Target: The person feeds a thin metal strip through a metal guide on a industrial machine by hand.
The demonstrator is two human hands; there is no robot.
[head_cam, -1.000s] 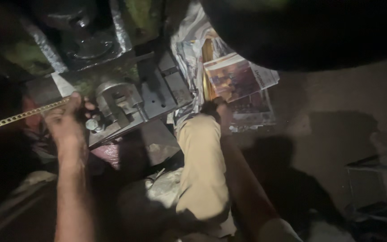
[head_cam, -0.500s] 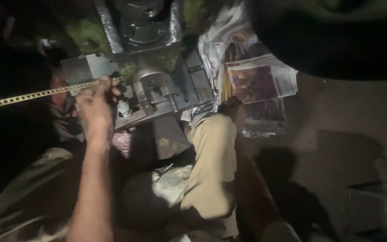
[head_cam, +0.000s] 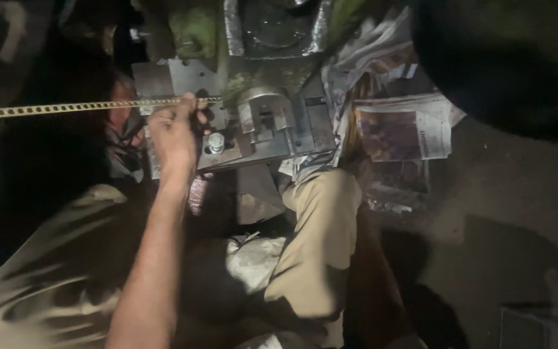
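Feeding a perforated brass-coloured strip (head_cam: 66,108) into a small metal press (head_cam: 263,126), the left hand (head_cam: 174,132) pinches it just short of the die.

The one strip runs with its long axis level, from the 9 o'clock edge of the view toward the centre, and its near end lies at the hand's 12 o'clock, under the thumb and closed fingertips. The press block sits at the hand's 3 o'clock, just beside it, with one bolt head (head_cam: 216,142) between the two. The left hand is by far the nearer. The right hand is not clearly seen: only a dark forearm (head_cam: 372,278) reaches up toward two newspaper sheets (head_cam: 400,132) at 2 o'clock, so its grip cannot be told.
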